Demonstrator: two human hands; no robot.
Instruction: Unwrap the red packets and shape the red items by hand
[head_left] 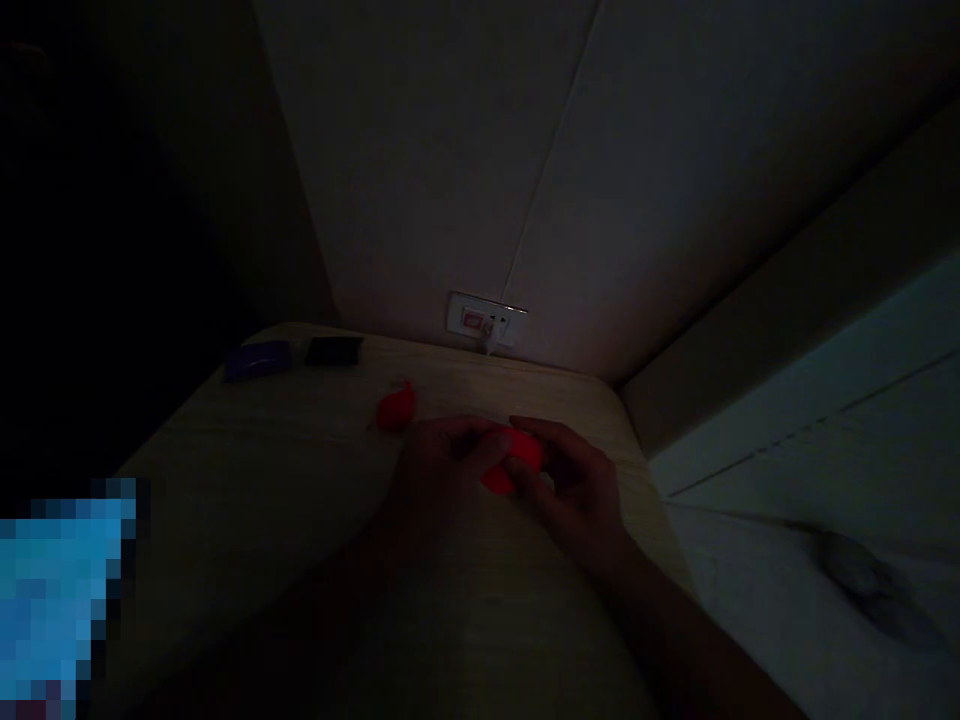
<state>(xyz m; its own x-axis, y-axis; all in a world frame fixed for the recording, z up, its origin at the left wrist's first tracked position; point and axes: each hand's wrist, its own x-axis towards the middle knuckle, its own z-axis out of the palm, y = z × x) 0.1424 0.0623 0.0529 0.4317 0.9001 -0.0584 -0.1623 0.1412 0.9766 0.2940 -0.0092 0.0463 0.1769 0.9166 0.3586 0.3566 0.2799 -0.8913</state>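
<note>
The scene is very dark. Both hands meet over the middle of a light wooden table (285, 520). My left hand (439, 460) and my right hand (574, 480) both have their fingers closed on a small bright red object (514, 462) held between them just above the tabletop. I cannot make out what the red thing is. A second small red piece (395, 408) lies on the table a little to the left and farther away, apart from both hands.
A purple object (257, 360) and a black object (334, 350) lie at the table's far left edge. A wall socket (484, 320) with a plug sits on the wall behind. A bed with white sheets (825, 480) is on the right.
</note>
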